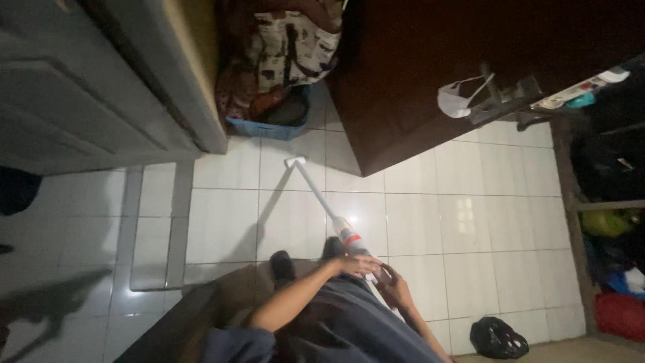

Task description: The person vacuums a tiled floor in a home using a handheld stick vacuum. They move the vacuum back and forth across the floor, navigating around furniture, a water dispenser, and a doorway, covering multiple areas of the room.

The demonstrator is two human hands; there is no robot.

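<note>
A white stick vacuum [321,198] reaches away from me over the white floor tiles [470,222]. Its small floor head [294,162] rests near a blue basket, and its body has an orange band [349,236]. My left hand [359,264] grips the top of the vacuum's handle. Just behind it, my right hand [396,289] holds the dark rear end of the same handle. My two feet [282,263] stand on the tiles beside the tube, below my dark trousers.
A blue basket [269,128] stuffed with patterned bags sits against the far wall. A dark wooden cabinet [430,67] juts in, a white face mask [457,101] hanging by it. A black plastic bag [497,337] lies lower right. A grey door [80,87] stands left; cluttered shelves [611,269] stand right.
</note>
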